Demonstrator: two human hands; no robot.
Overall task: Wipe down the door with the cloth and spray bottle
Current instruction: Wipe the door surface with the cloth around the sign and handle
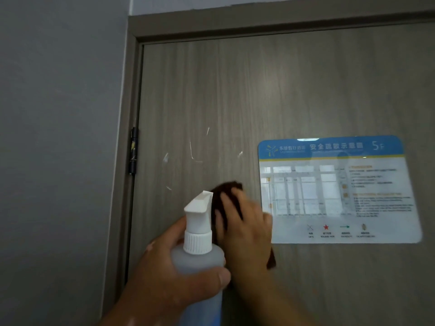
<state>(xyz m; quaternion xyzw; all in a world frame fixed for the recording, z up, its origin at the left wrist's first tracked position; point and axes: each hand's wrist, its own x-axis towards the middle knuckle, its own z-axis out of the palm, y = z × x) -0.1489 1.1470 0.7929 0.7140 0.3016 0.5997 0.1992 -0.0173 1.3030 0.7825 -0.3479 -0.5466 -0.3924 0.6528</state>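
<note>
Just left of the sign (336,189), right hand (247,227) pressed limp cloth (228,187) flat-fingered on door (235,90). Left hand (164,271) gripped spray bottle (199,255) below neck; likely slippery.

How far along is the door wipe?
Done: apparently sprayed, wet-looking streaks on the door. In hand: right hand presses the cloth on it beside the sign; left hand grips the bottle. Left: those streaks, above the cloth, and the rest.
</note>
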